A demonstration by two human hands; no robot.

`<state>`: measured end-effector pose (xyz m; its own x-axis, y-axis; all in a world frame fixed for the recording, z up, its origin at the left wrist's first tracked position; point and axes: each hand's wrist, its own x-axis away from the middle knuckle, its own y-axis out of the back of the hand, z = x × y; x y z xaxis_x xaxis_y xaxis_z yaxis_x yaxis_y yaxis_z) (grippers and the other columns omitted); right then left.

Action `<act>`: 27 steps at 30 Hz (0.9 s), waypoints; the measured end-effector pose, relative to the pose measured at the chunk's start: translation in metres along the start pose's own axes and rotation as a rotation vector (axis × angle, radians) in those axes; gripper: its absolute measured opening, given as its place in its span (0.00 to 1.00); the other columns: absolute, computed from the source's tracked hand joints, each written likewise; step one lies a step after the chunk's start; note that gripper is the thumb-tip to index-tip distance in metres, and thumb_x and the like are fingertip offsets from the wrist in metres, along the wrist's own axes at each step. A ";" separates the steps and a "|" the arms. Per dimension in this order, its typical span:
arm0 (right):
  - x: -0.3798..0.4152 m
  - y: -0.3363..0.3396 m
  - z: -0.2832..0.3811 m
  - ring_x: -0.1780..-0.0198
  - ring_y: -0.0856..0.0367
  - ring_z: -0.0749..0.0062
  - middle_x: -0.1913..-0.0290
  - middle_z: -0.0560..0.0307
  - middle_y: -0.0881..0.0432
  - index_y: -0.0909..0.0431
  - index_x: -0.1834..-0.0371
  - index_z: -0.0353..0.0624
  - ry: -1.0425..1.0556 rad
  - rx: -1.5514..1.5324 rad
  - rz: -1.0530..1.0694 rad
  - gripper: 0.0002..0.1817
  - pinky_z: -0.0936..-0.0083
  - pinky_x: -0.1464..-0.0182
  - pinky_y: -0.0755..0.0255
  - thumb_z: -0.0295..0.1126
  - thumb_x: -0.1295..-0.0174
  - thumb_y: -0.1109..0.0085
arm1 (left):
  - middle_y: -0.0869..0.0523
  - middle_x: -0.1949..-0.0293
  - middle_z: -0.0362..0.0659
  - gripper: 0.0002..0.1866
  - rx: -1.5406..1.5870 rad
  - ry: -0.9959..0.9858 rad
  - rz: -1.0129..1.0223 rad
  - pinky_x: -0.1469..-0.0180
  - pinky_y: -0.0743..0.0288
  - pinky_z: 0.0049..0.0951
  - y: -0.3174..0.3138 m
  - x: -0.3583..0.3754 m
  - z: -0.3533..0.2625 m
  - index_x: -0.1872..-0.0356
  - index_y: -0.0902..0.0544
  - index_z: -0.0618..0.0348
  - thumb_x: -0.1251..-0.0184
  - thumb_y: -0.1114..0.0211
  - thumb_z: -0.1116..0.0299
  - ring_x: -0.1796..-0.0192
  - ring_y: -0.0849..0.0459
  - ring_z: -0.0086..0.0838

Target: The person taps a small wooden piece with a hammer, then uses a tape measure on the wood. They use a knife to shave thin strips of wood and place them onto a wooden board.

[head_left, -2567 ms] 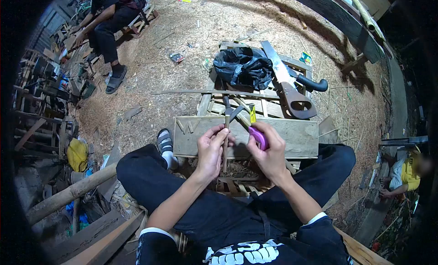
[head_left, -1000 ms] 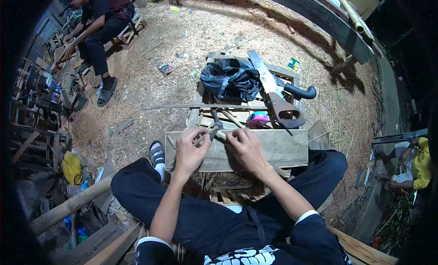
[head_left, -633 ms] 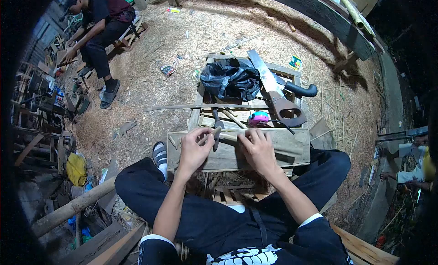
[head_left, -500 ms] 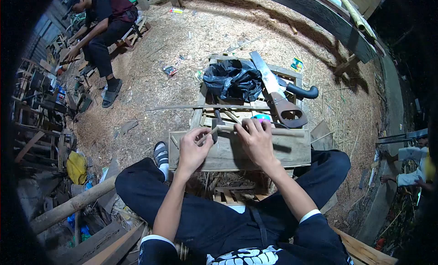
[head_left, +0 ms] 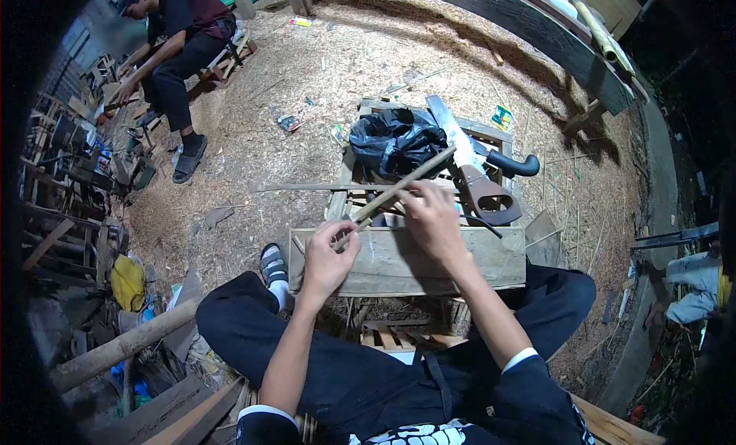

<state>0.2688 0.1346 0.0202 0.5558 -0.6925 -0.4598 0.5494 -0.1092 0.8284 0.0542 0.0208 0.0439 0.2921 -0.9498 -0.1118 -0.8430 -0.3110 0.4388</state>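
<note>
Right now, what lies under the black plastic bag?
The black plastic bag rests on a slatted wooden pallet, beside a brown-handled hand saw. Whatever the bag covers is hidden.

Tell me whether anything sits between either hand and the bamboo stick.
Nothing visible does. The left hand grips the near end of the bamboo stick, and the right hand rests on its middle, above the wooden plank. The black bag lies beyond.
</note>
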 end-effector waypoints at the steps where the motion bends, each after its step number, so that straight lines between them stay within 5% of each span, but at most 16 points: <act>1: 0.010 0.009 -0.009 0.35 0.20 0.53 0.42 0.48 0.16 0.16 0.38 0.48 -0.094 0.053 -0.034 0.23 0.54 0.32 0.31 0.26 0.38 0.32 | 0.08 0.58 0.51 0.09 0.020 -0.002 0.011 0.50 0.17 0.36 -0.005 -0.001 0.001 0.56 0.11 0.66 0.34 0.29 0.73 0.54 0.09 0.38; 6: 0.045 0.051 -0.061 0.38 0.23 0.52 0.43 0.46 0.18 0.19 0.35 0.40 -0.383 0.304 -0.035 0.26 0.53 0.32 0.35 0.37 0.35 0.28 | 0.08 0.58 0.52 0.10 -0.003 0.073 0.070 0.49 0.17 0.39 -0.029 -0.003 -0.003 0.57 0.10 0.66 0.35 0.28 0.72 0.54 0.09 0.43; 9: 0.047 0.048 -0.074 0.38 0.24 0.50 0.45 0.46 0.19 0.20 0.39 0.39 -0.322 0.304 -0.073 0.26 0.53 0.35 0.33 0.36 0.38 0.25 | 0.07 0.57 0.49 0.10 -0.131 -0.097 0.122 0.50 0.17 0.32 -0.053 0.004 0.006 0.55 0.10 0.66 0.34 0.28 0.72 0.55 0.09 0.34; 14: 0.050 0.036 -0.075 0.47 0.21 0.44 0.52 0.43 0.21 0.26 0.53 0.39 -0.573 0.189 -0.076 0.22 0.51 0.45 0.28 0.31 0.43 0.22 | 0.07 0.57 0.49 0.09 -0.179 -0.177 0.137 0.43 0.21 0.40 -0.079 0.012 0.002 0.59 0.09 0.64 0.35 0.27 0.69 0.52 0.09 0.42; 19: 0.048 0.039 -0.085 0.58 0.17 0.43 0.63 0.46 0.18 0.25 0.59 0.42 -0.386 0.177 -0.141 0.13 0.53 0.52 0.28 0.30 0.40 0.28 | 0.06 0.57 0.50 0.09 -0.138 -0.165 0.136 0.42 0.22 0.39 -0.081 0.008 0.001 0.59 0.09 0.64 0.36 0.27 0.69 0.51 0.09 0.43; 27: 0.034 0.093 -0.050 0.68 0.13 0.49 0.66 0.50 0.13 0.23 0.53 0.43 -0.470 0.081 -0.350 0.17 0.56 0.64 0.23 0.30 0.42 0.26 | 0.06 0.55 0.51 0.10 -0.143 -0.173 0.201 0.40 0.22 0.38 -0.078 0.011 0.005 0.58 0.09 0.65 0.37 0.27 0.69 0.49 0.09 0.43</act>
<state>0.3699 0.1368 0.0655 0.0038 -0.8450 -0.5347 0.5903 -0.4297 0.6833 0.1208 0.0347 0.0045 0.0341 -0.9874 -0.1546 -0.8002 -0.1196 0.5877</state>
